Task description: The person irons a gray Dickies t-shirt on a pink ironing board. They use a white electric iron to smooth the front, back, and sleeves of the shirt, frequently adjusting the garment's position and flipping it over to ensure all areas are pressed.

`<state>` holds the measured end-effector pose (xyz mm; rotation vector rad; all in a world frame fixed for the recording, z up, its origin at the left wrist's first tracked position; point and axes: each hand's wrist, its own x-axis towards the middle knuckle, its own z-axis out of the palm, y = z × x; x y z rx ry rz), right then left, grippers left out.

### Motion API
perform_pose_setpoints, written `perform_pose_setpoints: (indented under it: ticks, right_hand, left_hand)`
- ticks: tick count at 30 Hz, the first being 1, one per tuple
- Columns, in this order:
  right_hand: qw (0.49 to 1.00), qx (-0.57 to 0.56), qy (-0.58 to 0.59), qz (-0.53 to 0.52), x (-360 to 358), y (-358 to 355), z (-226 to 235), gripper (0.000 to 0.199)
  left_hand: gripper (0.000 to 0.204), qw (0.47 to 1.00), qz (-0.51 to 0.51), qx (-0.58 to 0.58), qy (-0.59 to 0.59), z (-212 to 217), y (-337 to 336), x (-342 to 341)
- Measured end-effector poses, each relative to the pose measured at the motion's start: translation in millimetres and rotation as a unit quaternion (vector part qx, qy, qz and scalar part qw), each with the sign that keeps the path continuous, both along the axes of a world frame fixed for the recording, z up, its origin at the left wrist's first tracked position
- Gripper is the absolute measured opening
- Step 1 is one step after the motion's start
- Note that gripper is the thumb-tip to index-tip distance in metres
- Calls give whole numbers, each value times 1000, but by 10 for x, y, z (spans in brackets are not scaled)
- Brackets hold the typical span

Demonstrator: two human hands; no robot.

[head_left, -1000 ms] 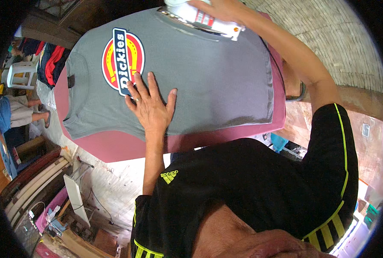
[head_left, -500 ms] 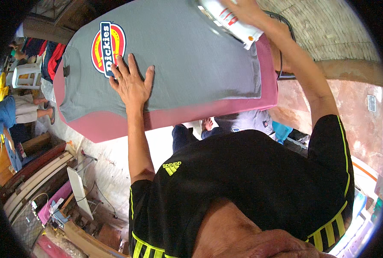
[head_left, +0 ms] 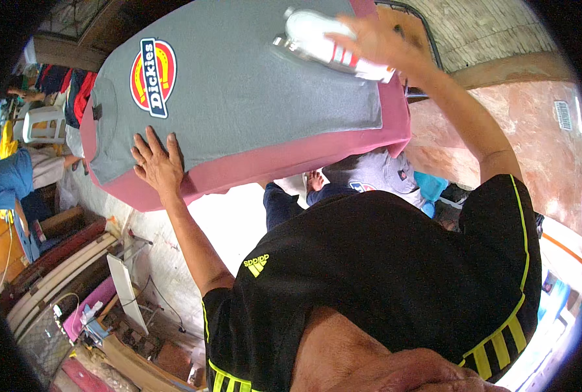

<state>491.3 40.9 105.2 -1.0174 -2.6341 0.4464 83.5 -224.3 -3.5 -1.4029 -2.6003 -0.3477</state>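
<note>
Left hand [head_left: 155,163] lay flat, fingers spread, on grey shirt [head_left: 238,91]. Right hand [head_left: 376,42] gripped white iron [head_left: 323,42] (it slid further toward hem), pink surface [head_left: 271,163] beneath.

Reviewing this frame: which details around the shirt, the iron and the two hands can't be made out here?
- Iron, head view: its soleplate faces down on the grey T-shirt, and its rear is covered by the right hand.
- Left hand: palm pressed flat, underside hidden.
- Pink padded board: top covered by the shirt, supports hidden beneath.
- Shirt's far edge: cut off by the frame top.
</note>
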Motion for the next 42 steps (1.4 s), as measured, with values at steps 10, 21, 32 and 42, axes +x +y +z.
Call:
perform_pose_setpoints:
  ticks: [10, 21, 32, 42]
  right_hand:
    - [990, -95, -2, -107, -765, 326, 149, 47]
    - [977, -105, -21, 182, -1768, -1619, 76, 50]
    - [986, -104, -12, 131, -1911, -1579, 17, 42]
    - [965, -262, -1, 7, -2043, -2247, 152, 44]
  left_hand:
    - [63, 998, 30, 51, -2, -99, -118, -101]
    - [59, 984, 42, 170, -31, -186, -192, -173]
    - [25, 951, 35, 269, -148, -72, -579, 448]
    - [17, 946, -46, 240, -212, 6, -656, -330]
